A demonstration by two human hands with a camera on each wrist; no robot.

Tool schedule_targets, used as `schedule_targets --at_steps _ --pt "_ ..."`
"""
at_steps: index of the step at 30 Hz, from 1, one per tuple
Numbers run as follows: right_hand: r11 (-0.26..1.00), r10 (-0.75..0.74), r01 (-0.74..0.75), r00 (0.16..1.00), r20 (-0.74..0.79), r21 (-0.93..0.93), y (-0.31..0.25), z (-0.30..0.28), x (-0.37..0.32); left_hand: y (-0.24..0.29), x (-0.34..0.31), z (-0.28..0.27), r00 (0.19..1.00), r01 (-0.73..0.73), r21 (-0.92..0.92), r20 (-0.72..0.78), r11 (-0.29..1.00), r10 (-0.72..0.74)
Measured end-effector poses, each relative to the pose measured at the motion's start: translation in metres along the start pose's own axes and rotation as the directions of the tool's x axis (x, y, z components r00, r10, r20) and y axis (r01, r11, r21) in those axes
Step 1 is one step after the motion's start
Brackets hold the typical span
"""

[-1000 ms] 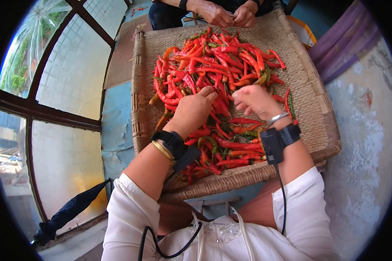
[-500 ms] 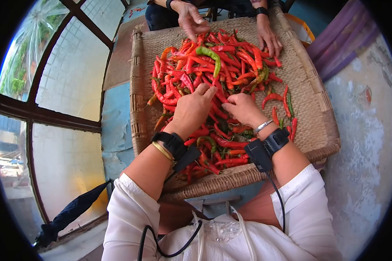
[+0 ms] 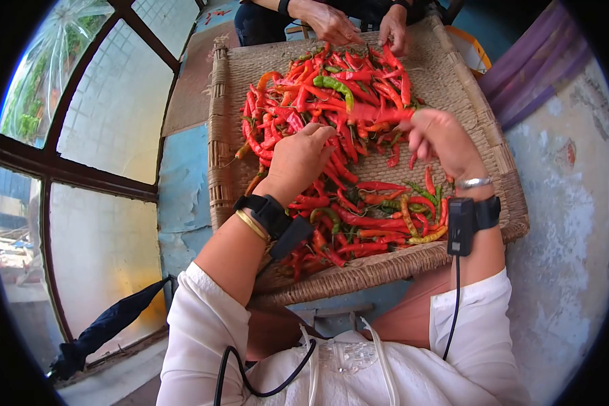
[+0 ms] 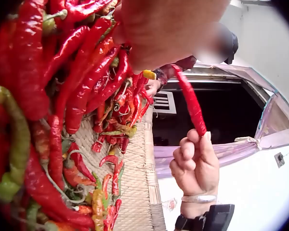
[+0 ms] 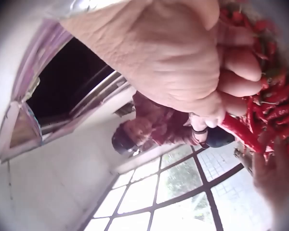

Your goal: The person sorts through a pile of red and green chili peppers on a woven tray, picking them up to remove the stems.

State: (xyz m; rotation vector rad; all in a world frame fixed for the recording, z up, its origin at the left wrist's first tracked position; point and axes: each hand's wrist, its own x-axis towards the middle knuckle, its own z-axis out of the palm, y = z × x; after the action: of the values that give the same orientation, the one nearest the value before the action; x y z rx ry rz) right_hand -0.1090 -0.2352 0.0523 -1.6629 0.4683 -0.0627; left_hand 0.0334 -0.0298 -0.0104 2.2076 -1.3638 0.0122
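Observation:
My right hand (image 3: pixel 446 143) pinches a red chili pepper (image 4: pixel 190 103) between thumb and fingers, raised over the right side of the heap. In the head view that pepper is blurred and points left. My left hand (image 3: pixel 296 161) is at the near middle of the chili heap (image 3: pixel 304 88), its back toward the head camera. Its fingertips are among the peppers, and I cannot tell whether they grip one. A green chili (image 3: pixel 335 86) lies on top of the heap. Near the front edge, a smaller group of red, yellowish and green chilies (image 3: pixel 379 223) lies on the woven mat.
The chilies lie on a woven mat in a frame with a raised rim (image 3: pixel 331 287). Across it, another person's hands (image 3: pixel 331 24) work at the far edge. A window (image 3: pixel 101 122) and a folded umbrella (image 3: pixel 111 328) are at left, a purple curtain (image 3: pixel 528 61) at right.
My right hand dips into the heap beside my left, then lifts up and right with a red chili. The green chili appears on the heap. My left hand stays nearly in place.

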Motion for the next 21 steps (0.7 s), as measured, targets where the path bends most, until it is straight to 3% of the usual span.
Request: schedule_targets --at_steps 1,3,4,5,7,9,11,13,15,17,21 --pt "1.000 0.000 0.000 1.000 0.000 -0.001 0.006 -0.002 0.005 -0.002 -0.001 0.004 1.000 -0.026 0.024 0.007 0.999 0.025" --pt "0.919 0.058 0.075 0.945 -0.321 0.386 0.015 -0.002 0.013 -0.004 -0.003 0.011 0.992 -0.112 0.104 0.071 0.988 0.105" --pt "0.933 0.137 -0.026 0.948 -0.286 0.359 0.019 -0.004 0.016 -0.004 -0.005 0.013 0.973 -0.204 0.179 0.142 0.962 0.180" --pt "0.931 0.138 -0.024 0.947 -0.290 0.364 0.023 -0.002 0.017 -0.004 -0.007 0.015 0.972 -0.210 0.180 0.147 0.961 0.185" --pt "0.994 0.107 -0.099 0.938 -0.329 0.042 0.024 0.007 0.022 -0.001 -0.009 0.017 0.915 -0.346 0.161 0.273 0.924 0.296" --pt "0.994 0.105 -0.103 0.955 -0.277 0.021 0.028 0.013 0.025 0.003 -0.010 0.019 0.922 -0.326 0.200 0.282 0.924 0.265" --pt "0.990 0.083 -0.096 0.988 -0.127 -0.099 0.028 0.023 0.024 0.008 -0.010 0.019 0.934 -0.282 0.276 0.299 0.919 0.197" --pt "0.988 0.073 -0.091 0.987 -0.143 -0.125 0.028 0.036 0.018 0.006 -0.012 0.024 0.932 -0.300 0.306 0.297 0.904 0.209" --pt "0.869 -0.256 0.211 0.966 -0.041 -0.448 0.032 0.046 0.012 0.006 -0.014 0.026 0.930 -0.321 0.335 0.288 0.886 0.229" --pt "0.784 -0.195 0.173 0.980 0.029 -0.596 0.018 0.053 -0.005 0.009 -0.014 0.022 0.913 -0.353 0.359 0.334 0.864 0.234" --pt "0.821 -0.207 0.183 0.978 0.018 -0.541 0.035 0.061 -0.033 0.022 -0.019 -0.002 0.955 -0.268 0.226 0.188 0.937 0.228"
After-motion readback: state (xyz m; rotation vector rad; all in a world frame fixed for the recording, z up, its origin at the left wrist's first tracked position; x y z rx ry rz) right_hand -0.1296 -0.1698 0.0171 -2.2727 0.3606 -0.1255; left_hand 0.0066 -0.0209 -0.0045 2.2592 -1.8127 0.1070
